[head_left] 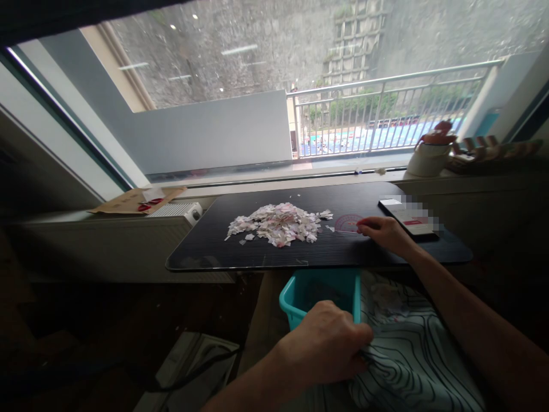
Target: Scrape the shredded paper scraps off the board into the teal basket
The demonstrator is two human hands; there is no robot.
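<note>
A pink protractor (347, 218) is held by the right hand (388, 233) above the right half of the dark worktop (201, 246). It is pinched at its right end between the thumb and the fingers, which are closed with no visible gap; its straight side is turned to the near edge, and its curve to the window (240, 63). Whether the worktop is touched by it cannot be told.

To the left of the protractor, a loose heap of paper scraps (281, 223) is spread around the middle of the worktop. One small scrap is seen just beside the protractor's left end, and a few others are scattered toward the far edge.

Near the right edge, a phone (409, 218) is laid flat, partly blurred by pixels.

Below the near edge, a teal bin (295, 300) is placed; its inside is too dark to be read. Its near side is covered by the left hand (328, 343). The fingers of this hand are curled inward, but whether the rim or the striped cloth (412, 355) is gripped by them cannot be told.
</note>
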